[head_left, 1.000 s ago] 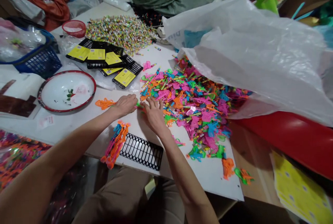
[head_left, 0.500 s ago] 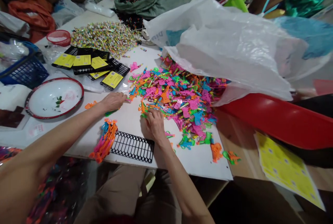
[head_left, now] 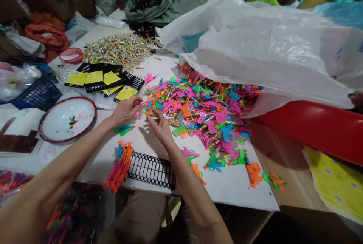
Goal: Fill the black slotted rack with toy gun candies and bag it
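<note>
A pink toy piece (head_left: 137, 115) is being held between the narrowed fingers of the left hand (head_left: 125, 109), at the left edge of a mixed heap (head_left: 204, 108) on the white table (head_left: 227, 190). The right hand (head_left: 161, 126) is being held close by, fingers slightly parted near an orange piece (head_left: 149, 111); whether it is being gripped cannot be told. A black rack (head_left: 151, 170) is being partly covered by stacked toys (head_left: 120, 164)

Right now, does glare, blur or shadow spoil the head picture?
In the head view, pale highlights streak the white plastic; same view, a soft shadow darkens the tabletop beside the right grip; same view, any print on the yellow cards is too soft to read.
</note>
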Demonstrator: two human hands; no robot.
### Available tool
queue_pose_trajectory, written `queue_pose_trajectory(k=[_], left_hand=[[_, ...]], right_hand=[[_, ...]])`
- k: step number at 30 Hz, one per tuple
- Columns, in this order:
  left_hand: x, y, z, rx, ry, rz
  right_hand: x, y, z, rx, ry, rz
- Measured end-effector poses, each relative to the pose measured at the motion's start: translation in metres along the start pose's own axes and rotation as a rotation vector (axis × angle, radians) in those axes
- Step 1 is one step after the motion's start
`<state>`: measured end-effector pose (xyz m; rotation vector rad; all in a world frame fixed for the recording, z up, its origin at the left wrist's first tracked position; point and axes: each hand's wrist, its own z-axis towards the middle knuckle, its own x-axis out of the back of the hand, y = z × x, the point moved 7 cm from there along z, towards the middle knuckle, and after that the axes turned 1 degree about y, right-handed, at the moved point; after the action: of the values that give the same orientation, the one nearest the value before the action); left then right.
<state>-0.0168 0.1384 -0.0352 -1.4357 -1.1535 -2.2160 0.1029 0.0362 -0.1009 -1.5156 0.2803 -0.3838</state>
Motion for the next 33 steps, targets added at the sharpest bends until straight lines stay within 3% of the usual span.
queue_pose_trajectory(k=[5,9,12,16,22,27,33], left_hand=[[0.025,0.064,-0.016,-0.064,-0.004,-0.470],[0.027,0.089,-0.037,0.020,-0.043,-0.835],[0.028,0.107,-0.053,-0.001,-0.037,-0.954],[0.025,0.129,-0.073,-0.010,-0.013,-0.951],[0.019,0.141,-0.091,0.014,0.095,-0.910],[0.024,0.152,-0.102,-0.119,0.225,-0.711],[0.028,0.172,-0.129,-0.409,0.407,-0.207]], right_hand=[[0.003,-0.045,-0.011,0.089,-0.023,0.104],[0.039,-0.087,-0.048,0.176,0.167,0.060],[0.061,-0.115,-0.080,0.259,0.240,-0.033],[0.071,-0.137,-0.112,0.356,0.255,-0.171],[0.077,-0.141,-0.141,0.349,0.308,-0.225],[0.076,-0.134,-0.148,0.271,0.326,-0.225],[0.075,-0.103,-0.155,0.075,0.399,-0.122]])
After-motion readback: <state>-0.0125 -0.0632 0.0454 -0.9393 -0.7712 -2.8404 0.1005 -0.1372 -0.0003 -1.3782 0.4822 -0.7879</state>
